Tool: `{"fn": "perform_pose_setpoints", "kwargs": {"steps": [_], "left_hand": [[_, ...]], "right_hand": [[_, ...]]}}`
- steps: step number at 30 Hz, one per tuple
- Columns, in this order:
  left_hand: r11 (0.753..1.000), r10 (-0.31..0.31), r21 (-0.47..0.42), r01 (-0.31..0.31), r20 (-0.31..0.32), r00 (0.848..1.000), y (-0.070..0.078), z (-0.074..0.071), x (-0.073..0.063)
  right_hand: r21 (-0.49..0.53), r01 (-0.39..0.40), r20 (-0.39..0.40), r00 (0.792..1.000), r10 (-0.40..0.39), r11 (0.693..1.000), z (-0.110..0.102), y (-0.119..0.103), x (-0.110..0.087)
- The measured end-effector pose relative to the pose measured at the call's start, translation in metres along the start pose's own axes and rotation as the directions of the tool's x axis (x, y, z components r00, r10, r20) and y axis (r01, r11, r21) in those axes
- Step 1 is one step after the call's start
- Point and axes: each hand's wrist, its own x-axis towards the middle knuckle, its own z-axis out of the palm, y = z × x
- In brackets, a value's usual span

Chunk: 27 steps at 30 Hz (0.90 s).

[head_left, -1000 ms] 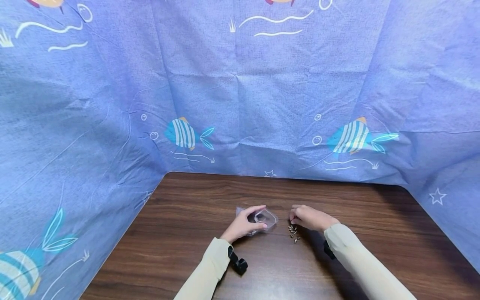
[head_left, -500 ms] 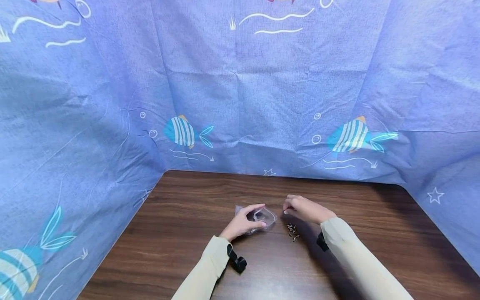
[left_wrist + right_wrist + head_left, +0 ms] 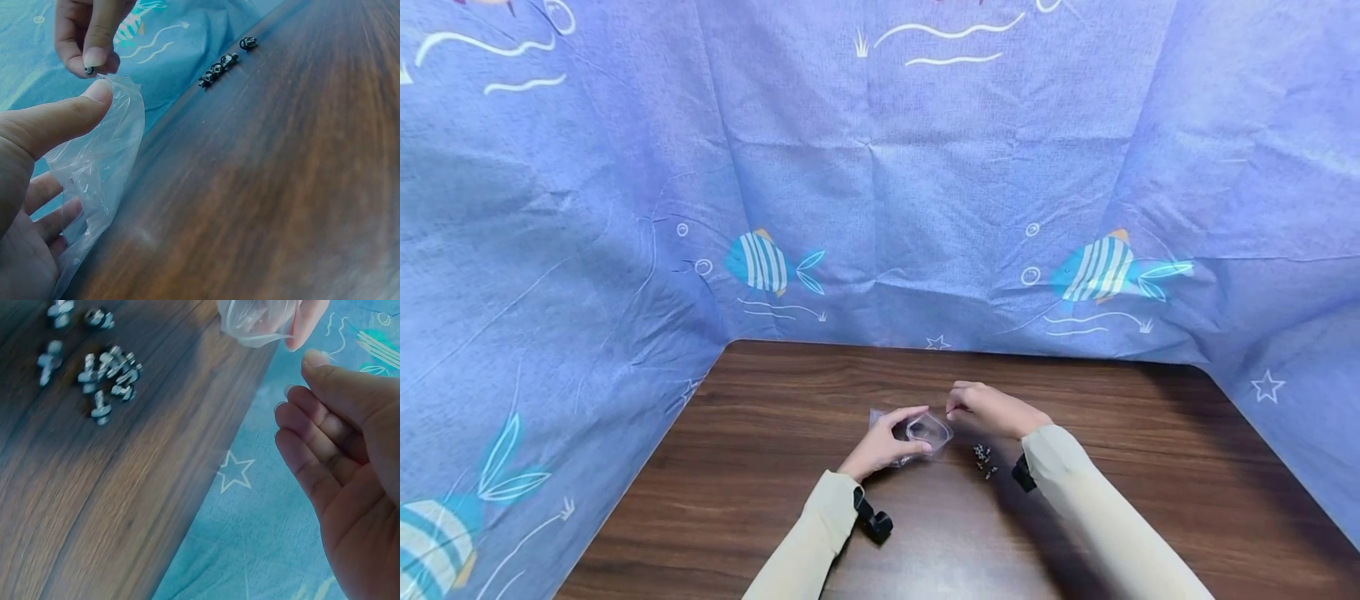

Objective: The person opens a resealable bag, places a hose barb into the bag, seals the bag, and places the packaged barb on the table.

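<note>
While the left hand (image 3: pixel 880 446) holds the bag (image 3: pixel 927 432) open on the tabletop (image 3: pixel 1150 467), the right hand (image 3: pixel 988 408) pinches a screw (image 3: pixel 89 70) just above its mouth, apparently mid-bagging; next it likely needs releasing inside, with the pile (image 3: pixel 982 458) waiting nearby.
</note>
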Motion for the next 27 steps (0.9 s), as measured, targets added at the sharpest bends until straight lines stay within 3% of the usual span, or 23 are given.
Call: {"fn": "perform_pose_setpoints", "kwargs": {"steps": [5,12,27], "left_hand": [[1.000,0.004,0.005,-0.004,-0.008,1.000,0.005,0.000,-0.002],[1.000,0.004,-0.005,-0.003,0.014,1.000,0.035,-0.006,-0.012],[1.000,-0.009,-0.011,0.009,0.009,1.000,0.039,-0.006,-0.013]], "right_hand": [[0.011,-0.015,0.014,1.000,0.015,1.000,0.002,-0.004,0.005],[-0.003,-0.010,0.003,1.000,0.010,1.000,0.005,-0.007,0.009],[0.008,-0.016,0.035,0.999,0.015,1.000,0.010,-0.009,0.014]]}}
